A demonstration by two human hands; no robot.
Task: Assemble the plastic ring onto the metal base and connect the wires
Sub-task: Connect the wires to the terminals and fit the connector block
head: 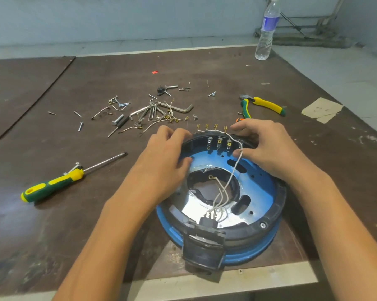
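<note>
Your dark brown worktop [52, 235] carries the blue metal base [263, 187] right at its near edge. The black plastic ring [278, 205] sits on the base, around its rim, and a black connector block [202, 250] hangs over the base's nearest side. From that block the white wires [224, 190] run across the base's central opening toward its far rim.

Both forearms reach in either side of the base. Your left hand [163, 161] curls over the ring's far-left rim with the thumb pressed inside. Your right hand [268, 144] is apart from it and hooks over the far-right rim, its thumb tip against one wire.

Left of the base lies a green-and-yellow screwdriver [52, 185]. Beyond the base are scattered screws and hex keys [150, 111], then pliers [263, 104] to the far right. Farthest off stands a water bottle [266, 31].
</note>
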